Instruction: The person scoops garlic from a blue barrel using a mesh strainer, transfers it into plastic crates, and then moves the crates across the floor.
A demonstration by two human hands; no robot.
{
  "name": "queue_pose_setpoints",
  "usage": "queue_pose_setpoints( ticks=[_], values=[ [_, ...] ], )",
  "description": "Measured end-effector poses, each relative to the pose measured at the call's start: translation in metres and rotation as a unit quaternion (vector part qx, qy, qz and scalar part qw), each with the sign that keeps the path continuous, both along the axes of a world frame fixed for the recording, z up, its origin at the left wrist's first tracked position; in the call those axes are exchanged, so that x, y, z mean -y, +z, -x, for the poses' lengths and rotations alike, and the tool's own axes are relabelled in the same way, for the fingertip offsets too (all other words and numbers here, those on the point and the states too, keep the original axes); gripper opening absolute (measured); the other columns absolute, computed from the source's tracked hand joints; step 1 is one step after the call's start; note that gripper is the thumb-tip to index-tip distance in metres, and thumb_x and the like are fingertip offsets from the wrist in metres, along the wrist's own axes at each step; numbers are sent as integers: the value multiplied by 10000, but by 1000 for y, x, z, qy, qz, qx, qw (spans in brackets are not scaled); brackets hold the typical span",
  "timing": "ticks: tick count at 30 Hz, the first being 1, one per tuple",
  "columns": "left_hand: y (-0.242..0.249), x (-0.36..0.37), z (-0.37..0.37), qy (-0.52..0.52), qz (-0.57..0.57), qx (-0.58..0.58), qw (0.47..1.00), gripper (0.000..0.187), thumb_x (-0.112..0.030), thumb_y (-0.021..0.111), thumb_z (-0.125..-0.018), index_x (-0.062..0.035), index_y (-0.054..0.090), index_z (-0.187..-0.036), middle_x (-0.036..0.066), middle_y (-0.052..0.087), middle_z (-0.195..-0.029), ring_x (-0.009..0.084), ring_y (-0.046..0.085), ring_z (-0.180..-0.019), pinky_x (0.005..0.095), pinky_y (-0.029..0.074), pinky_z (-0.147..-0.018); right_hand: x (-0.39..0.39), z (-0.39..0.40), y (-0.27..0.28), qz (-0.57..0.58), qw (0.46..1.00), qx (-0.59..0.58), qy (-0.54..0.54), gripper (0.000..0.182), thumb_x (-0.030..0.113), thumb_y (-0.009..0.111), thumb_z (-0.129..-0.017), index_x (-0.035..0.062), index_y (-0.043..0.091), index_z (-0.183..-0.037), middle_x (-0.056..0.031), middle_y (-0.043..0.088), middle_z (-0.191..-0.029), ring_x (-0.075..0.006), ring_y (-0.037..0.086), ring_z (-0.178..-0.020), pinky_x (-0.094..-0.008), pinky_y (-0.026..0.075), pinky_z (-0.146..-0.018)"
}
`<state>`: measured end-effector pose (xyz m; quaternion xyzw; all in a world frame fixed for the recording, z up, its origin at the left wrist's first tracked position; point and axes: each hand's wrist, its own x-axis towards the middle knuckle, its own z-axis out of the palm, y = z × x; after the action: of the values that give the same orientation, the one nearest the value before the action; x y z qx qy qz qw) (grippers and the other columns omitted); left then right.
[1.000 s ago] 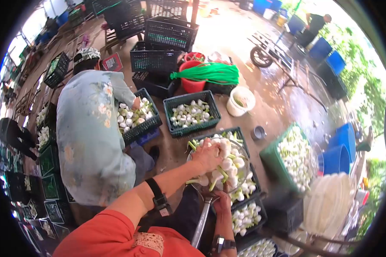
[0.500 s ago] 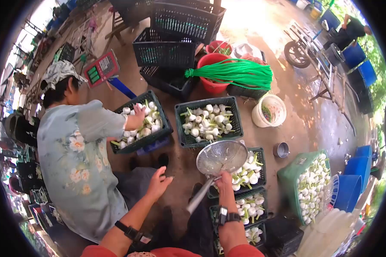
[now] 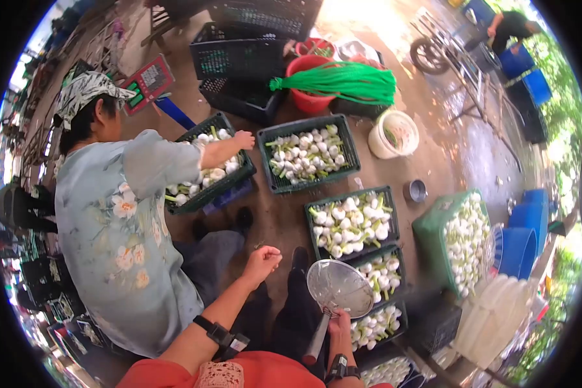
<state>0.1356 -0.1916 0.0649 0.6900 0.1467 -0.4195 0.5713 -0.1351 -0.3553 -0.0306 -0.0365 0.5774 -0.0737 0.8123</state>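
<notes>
Brown floor, sunlit beyond the strainer, in an open work area with crates of white bulbs.
Since the earlier frames, the strainer has come down closer to the wearer, its bulbs have gone, and the left hand has curled from spread fingers. The right hand has its fingers closed around the strainer where handle meets bowl; the left's are drawn in, left of the strainer, and whether they pinch anything I cannot tell. Just beyond the strainer is a crate of bulbs; farther out, a second crate, a white bucket and green strands over a red bucket; to its right, a green tub.
</notes>
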Motion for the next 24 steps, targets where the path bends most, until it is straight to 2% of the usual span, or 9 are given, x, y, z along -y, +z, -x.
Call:
queue_pose_setpoints(
  ticks=[4, 5, 7, 9, 13, 15, 17, 20, 24],
  values=[
    [-37, 5, 20, -29, -7, 13, 999, 112, -63, 580, -779, -9, 567, -877, 7, 561, -699, 80, 540, -607, 206, 438, -540, -48, 69, -15, -12, 998, 1, -56, 454, -26, 412, -619, -55, 457, -1070, -216, 524, -1054, -366, 529, -935, -475, 446, -824],
    [-47, 7, 25, -37, -12, 9, 999, 112, -63, 580, -779, -9, 567, -877, 7, 561, -699, 80, 540, -607, 206, 438, -540, -61, 82, -21, -12, 996, 48, -80, 516, -24, 415, -623, -27, 425, -1139, -202, 519, -1085, -365, 534, -943, -467, 456, -804],
    [-61, 12, 31, -111, -27, 39, 993, 124, -58, 584, -765, -13, 569, -879, 21, 572, -700, 82, 543, -595, 214, 441, -535, -79, 87, -12, -21, 995, 10, -102, 554, -18, 419, -629, -3, 396, -1182, -203, 511, -1106, -369, 532, -956, -469, 458, -800],
    [-67, 20, 33, -161, -62, 46, 984, 114, -60, 586, -772, -19, 572, -877, 13, 564, -695, 77, 535, -595, 209, 439, -535, -82, 85, 0, -35, 990, -35, -130, 645, 2, 428, -649, 56, 310, -1280, -207, 486, -1159, -377, 526, -990, -474, 463, -795],
    [-78, 62, 22, -235, -118, 77, 962, 107, -89, 601, -740, -27, 590, -826, 30, 590, -655, 91, 564, -577, 243, 448, -537, -61, 90, -16, -52, 986, -38, -156, 603, 4, 429, -653, 28, 348, -1250, -214, 489, -1152, -378, 527, -989, -467, 469, -799],
    [-88, 88, 17, -264, -128, 101, 951, 109, -95, 600, -735, -35, 594, -826, 32, 592, -650, 96, 568, -574, 248, 447, -540, -45, 97, -25, -126, 963, 58, -231, 748, -42, 401, -630, 109, 198, -1334, -244, 456, -1178, -396, 494, -1046, -494, 450, -815],
    [-105, 109, 12, -311, -154, 150, 926, 134, -100, 588, -718, -62, 600, -846, 47, 606, -667, 156, 595, -605, 282, 456, -580, -33, 98, -28, -137, 957, 41, -251, 716, -36, 398, -635, 99, 230, -1318, -234, 473, -1162, -386, 506, -1031, -485, 462, -793],
    [-113, 132, 8, -368, -199, 221, 881, 143, -93, 577, -724, -45, 592, -858, 54, 610, -693, 166, 593, -647, 292, 458, -614, -16, 96, -27, -153, 948, 44, -276, 662, -29, 397, -642, 83, 298, -1286, -218, 489, -1149, -370, 516, -1023, -469, 474, -785],
    [-135, 140, -2, -401, -199, 218, 867, 156, -100, 570, -714, -47, 591, -860, 68, 613, -706, 212, 598, -699, 311, 456, -654, -16, 83, -29, -195, 907, 59, -368, 586, -8, 415, -654, 71, 393, -1234, -203, 491, -1157, -347, 513, -1042, -442, 475, -829]
  ],
)
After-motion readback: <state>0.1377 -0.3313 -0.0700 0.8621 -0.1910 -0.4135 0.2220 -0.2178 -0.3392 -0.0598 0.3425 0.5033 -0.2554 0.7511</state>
